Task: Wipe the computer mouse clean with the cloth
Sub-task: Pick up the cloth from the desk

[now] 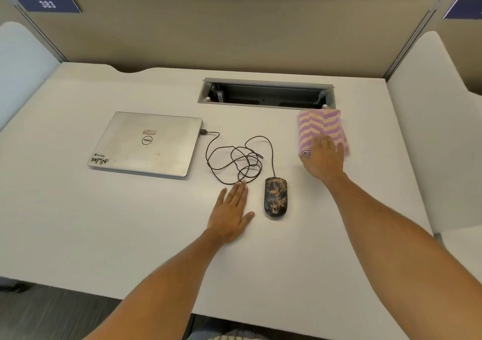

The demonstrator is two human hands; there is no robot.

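A black computer mouse (276, 198) with a gold pattern lies on the white desk (104, 222), its cord (234, 162) tangled in loops behind it. My left hand (232, 213) rests flat on the desk just left of the mouse, fingers together, holding nothing. A folded cloth (322, 125) with purple and yellow zigzag stripes lies to the right, near the cable tray. My right hand (323, 161) lies over the cloth's near edge, fingers on the fabric; whether it grips the cloth is unclear.
A shut silver laptop (147, 144) sits at the left, with the mouse cord plugged into its side. An open cable tray (266, 93) is sunk into the desk at the back. Beige partition walls (234, 31) enclose the desk.
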